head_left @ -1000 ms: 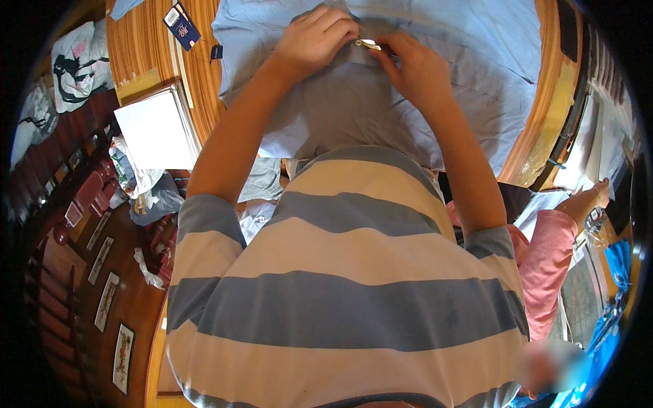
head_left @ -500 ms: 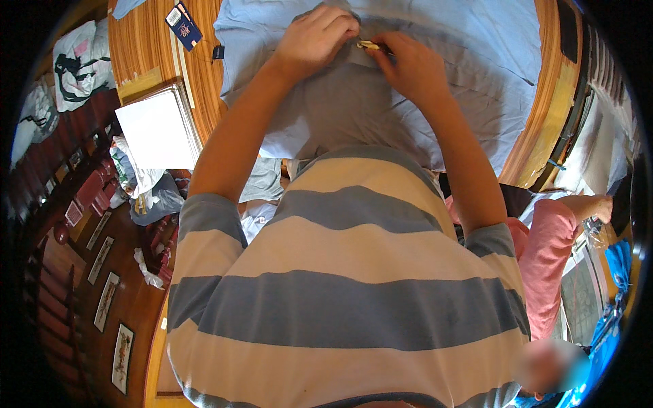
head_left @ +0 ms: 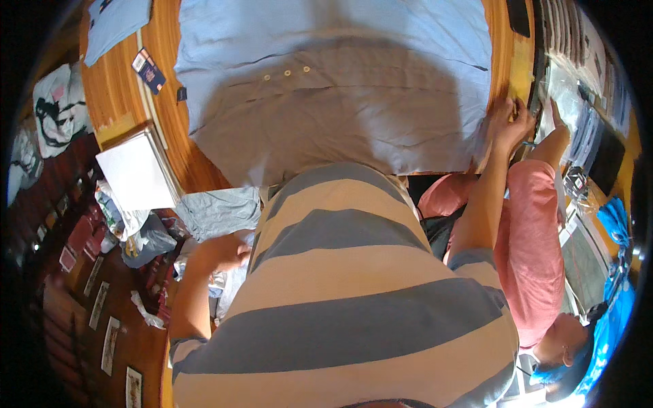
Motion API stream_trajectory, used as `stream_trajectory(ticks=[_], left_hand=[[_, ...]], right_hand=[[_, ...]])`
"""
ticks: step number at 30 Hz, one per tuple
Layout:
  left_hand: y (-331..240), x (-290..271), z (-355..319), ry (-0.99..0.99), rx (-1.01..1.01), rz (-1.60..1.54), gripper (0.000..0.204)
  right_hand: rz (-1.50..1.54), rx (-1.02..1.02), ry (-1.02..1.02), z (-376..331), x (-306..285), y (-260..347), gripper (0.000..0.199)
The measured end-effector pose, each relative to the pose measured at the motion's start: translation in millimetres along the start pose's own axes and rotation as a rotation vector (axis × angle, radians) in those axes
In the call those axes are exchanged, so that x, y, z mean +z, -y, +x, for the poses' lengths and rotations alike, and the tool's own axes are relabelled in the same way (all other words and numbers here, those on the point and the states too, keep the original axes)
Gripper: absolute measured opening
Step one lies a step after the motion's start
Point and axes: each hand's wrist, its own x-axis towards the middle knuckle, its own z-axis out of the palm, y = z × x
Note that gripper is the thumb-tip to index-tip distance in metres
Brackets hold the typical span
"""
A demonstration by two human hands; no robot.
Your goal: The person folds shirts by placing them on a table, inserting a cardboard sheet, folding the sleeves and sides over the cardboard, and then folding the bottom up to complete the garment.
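1. Our right grip (head_left: 512,125) has its fingers bent inward at the right edge of the worktop (head_left: 182,158); we cannot tell whether anything is clamped between them.
2. Just left of that grip, and well ahead of our other one, we see a blue cloth (head_left: 333,102) spread over the worktop, much of it in grey-brown shadow and lightly creased.
3. Well left of the right grip, on the cloth, we count three small round yellowish fastenings (head_left: 288,72) in a slanting row.
4. Our left grip (head_left: 228,253), blurred, is off the worktop beside our striped shirt (head_left: 354,265); its fingers look curled, but we cannot tell if they hold something.
5. Just ahead of the left grip we have a grey fabric piece (head_left: 219,212); farther ahead and leftward, a stack of white sheets (head_left: 138,170), then a dark card (head_left: 148,71).
6. Just right of our right grip, a co-worker's hand (head_left: 559,122) extends from a pink sleeve (head_left: 537,231); well ahead of that grip lies a flat black object (head_left: 518,17).
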Motion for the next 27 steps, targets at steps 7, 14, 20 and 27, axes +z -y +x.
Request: stream_trajectory(ticks=[7, 14, 20, 27], left_hand=[[-6.4, -98.2, 86.3, -1.611, -0.053, 0.188, 0.070], [10.1, -93.8, 100.5, -1.730, 0.010, 0.007, 0.069], [8.6, 108.6, 172.6, -1.514, -0.222, -1.356, 0.086], [47.9, 86.8, 218.4, -1.154, 0.275, -0.515, 0.044]], right_hand=[[0.048, -0.197, 0.068, -23.3, 23.9, 28.9, 0.053], [0.061, -0.194, 0.191, -47.9, 11.1, 57.6, 0.057], [0.147, 0.283, 0.358, -170.2, -54.7, 46.7, 0.064], [0.363, 0.298, 0.433, -131.8, -92.1, 62.2, 0.045]])
